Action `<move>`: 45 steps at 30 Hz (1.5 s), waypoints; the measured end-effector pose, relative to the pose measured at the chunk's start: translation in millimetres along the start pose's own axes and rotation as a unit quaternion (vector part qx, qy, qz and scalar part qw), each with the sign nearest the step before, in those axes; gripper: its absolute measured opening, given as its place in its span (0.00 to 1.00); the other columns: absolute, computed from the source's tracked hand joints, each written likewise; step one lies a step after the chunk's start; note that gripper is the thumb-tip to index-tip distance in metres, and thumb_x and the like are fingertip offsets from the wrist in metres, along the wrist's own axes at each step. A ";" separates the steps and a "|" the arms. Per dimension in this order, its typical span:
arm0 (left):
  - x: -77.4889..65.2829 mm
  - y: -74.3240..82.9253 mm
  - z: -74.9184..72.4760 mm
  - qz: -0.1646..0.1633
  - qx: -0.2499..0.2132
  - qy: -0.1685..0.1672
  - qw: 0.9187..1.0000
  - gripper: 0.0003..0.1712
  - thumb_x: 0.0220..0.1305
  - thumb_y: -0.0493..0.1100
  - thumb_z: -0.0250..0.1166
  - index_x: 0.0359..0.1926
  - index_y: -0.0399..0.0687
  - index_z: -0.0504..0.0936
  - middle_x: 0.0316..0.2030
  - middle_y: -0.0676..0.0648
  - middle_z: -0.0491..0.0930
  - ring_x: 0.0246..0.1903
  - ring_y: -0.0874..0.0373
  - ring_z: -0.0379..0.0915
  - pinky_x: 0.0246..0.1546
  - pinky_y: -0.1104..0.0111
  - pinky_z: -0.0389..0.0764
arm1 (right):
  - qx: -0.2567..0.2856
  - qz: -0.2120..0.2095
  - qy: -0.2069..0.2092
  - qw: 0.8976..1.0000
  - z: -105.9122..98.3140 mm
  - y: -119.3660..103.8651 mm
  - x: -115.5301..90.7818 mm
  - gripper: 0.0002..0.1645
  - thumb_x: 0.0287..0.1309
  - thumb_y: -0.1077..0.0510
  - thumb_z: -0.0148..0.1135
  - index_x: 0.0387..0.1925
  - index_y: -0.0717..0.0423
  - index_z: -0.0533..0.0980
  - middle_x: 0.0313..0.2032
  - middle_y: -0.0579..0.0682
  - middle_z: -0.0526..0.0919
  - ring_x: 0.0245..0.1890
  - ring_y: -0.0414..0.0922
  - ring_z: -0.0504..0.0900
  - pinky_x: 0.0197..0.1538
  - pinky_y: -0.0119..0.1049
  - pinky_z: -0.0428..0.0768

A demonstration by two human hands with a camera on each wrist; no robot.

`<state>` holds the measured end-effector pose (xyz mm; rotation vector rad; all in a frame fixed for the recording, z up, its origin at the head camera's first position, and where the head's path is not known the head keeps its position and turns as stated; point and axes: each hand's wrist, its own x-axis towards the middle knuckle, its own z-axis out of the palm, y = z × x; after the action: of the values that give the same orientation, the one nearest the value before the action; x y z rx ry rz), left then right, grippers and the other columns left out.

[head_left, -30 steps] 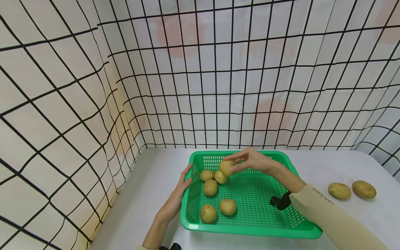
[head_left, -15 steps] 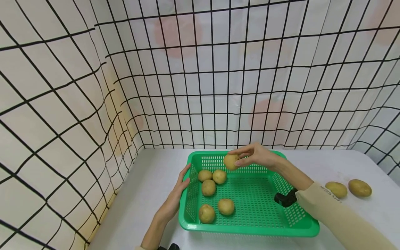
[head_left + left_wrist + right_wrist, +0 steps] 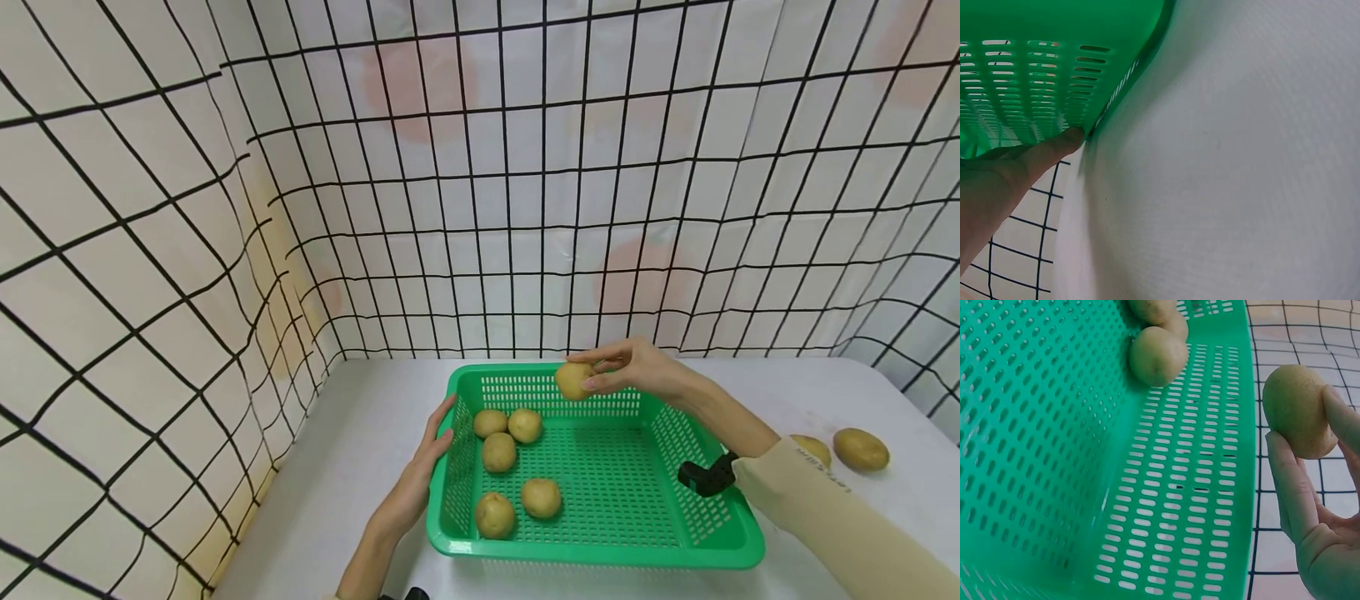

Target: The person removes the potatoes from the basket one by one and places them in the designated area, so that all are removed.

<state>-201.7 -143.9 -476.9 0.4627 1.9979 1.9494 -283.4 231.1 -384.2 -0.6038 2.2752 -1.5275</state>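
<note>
My right hand (image 3: 651, 368) pinches a potato (image 3: 573, 381) between thumb and fingers, above the back part of the green plastic basket (image 3: 600, 553). In the right wrist view this held potato (image 3: 1297, 412) is yellow-brown and rounded. My left hand (image 3: 420, 475) rests against the basket's left side with fingers extended, fingertips right at the rim. From the left wrist, that hand (image 3: 1022, 169) touches the slotted outer wall (image 3: 1054, 62). Inside the basket several potatoes lie toward the left, among them a front one (image 3: 495, 516) and a middle one (image 3: 541, 497).
Two more potatoes lie on the white table (image 3: 360, 467) right of the basket: one in full sight (image 3: 861, 450), the other (image 3: 813, 450) partly hidden by the right sleeve. Black wire grid (image 3: 555, 217) stands behind and at the sides, backed with white sheeting.
My right hand has lifted the potato up and right, away from the other potatoes at the basket's back left. My left hand stays at the rim; the view shifts slightly.
</note>
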 end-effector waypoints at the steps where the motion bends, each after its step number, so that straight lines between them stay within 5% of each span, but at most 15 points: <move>1: -0.2 -0.1 -0.1 0.000 0.000 -0.001 1.000 0.32 0.84 0.60 0.35 0.82 0.77 0.37 0.84 0.47 0.33 0.82 0.36 0.31 0.75 0.31 0.49 | -0.004 0.002 0.005 1.000 -1.9 -0.5 -1.3 0.33 0.60 0.55 0.75 0.66 0.55 0.78 0.71 0.60 0.73 0.57 0.46 0.85 0.63 0.52 0.81; 6: -0.9 -0.3 -0.3 -0.004 0.002 -0.002 1.000 0.32 0.84 0.61 0.35 0.82 0.77 0.37 0.84 0.47 0.33 0.81 0.36 0.34 0.75 0.33 0.51 | -0.014 0.013 0.030 0.999 -10.8 -3.8 -9.7 0.34 0.59 0.53 0.75 0.67 0.52 0.78 0.65 0.56 0.81 0.59 0.48 0.83 0.67 0.60 0.75; 15: 0.1 0.2 -0.4 -0.004 0.012 0.005 1.000 0.31 0.84 0.60 0.34 0.81 0.78 0.38 0.84 0.47 0.33 0.82 0.35 0.31 0.74 0.30 0.49 | -0.029 0.008 0.073 0.997 -27.4 -3.6 -30.1 0.33 0.62 0.55 0.74 0.67 0.56 0.77 0.63 0.59 0.82 0.57 0.43 0.81 0.58 0.40 0.82; 20: -0.5 0.6 0.4 -0.006 0.013 0.006 1.000 0.31 0.84 0.60 0.35 0.81 0.78 0.38 0.84 0.46 0.33 0.82 0.34 0.30 0.74 0.30 0.48 | -0.048 0.005 0.099 0.994 -37.7 -2.1 -44.4 0.32 0.64 0.55 0.72 0.68 0.57 0.76 0.65 0.59 0.80 0.58 0.39 0.80 0.61 0.50 0.82; 24: -0.4 0.8 1.2 -0.006 0.012 0.003 1.000 0.32 0.84 0.60 0.35 0.81 0.77 0.38 0.84 0.46 0.32 0.82 0.34 0.30 0.74 0.30 0.48 | -0.064 0.007 0.117 0.991 -47.7 0.5 -56.5 0.32 0.66 0.54 0.70 0.69 0.54 0.76 0.62 0.48 0.84 0.56 0.34 0.80 0.62 0.56 0.78; 30: 0.0 -0.1 1.2 -0.005 0.013 0.005 1.000 0.31 0.84 0.60 0.35 0.81 0.78 0.38 0.84 0.46 0.32 0.82 0.34 0.29 0.74 0.29 0.47 | -0.065 0.024 0.147 0.987 -63.0 3.0 -76.3 0.35 0.66 0.52 0.71 0.71 0.56 0.73 0.53 0.29 0.86 0.53 0.29 0.83 0.53 0.36 0.83; 35: 0.0 0.7 0.8 -0.007 0.013 0.004 1.000 0.32 0.83 0.61 0.35 0.81 0.79 0.38 0.84 0.47 0.32 0.82 0.34 0.30 0.74 0.29 0.47 | -0.048 0.036 0.167 0.984 -78.0 11.2 -94.7 0.37 0.67 0.54 0.70 0.73 0.58 0.70 0.52 0.26 0.86 0.49 0.33 0.88 0.51 0.29 0.84; 40: -0.5 0.7 0.8 -0.010 0.012 0.002 1.000 0.32 0.83 0.62 0.35 0.81 0.80 0.38 0.84 0.48 0.32 0.82 0.34 0.30 0.73 0.28 0.47 | -0.071 0.085 0.184 0.977 -90.8 19.0 -112.4 0.39 0.67 0.47 0.69 0.75 0.48 0.68 0.49 0.22 0.85 0.48 0.30 0.86 0.64 0.53 0.75; 45: -0.4 -0.8 1.2 -0.013 0.015 0.004 1.000 0.32 0.83 0.62 0.36 0.81 0.80 0.38 0.84 0.48 0.32 0.82 0.34 0.30 0.73 0.29 0.48 | -0.057 0.142 0.190 0.970 -97.2 27.7 -129.4 0.42 0.65 0.40 0.69 0.77 0.38 0.66 0.50 0.21 0.85 0.48 0.23 0.78 0.64 0.76 0.57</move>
<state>-200.8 -143.0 -477.7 0.4335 2.0301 1.9127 -225.4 383.9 -369.0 -0.0003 2.6041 -1.4760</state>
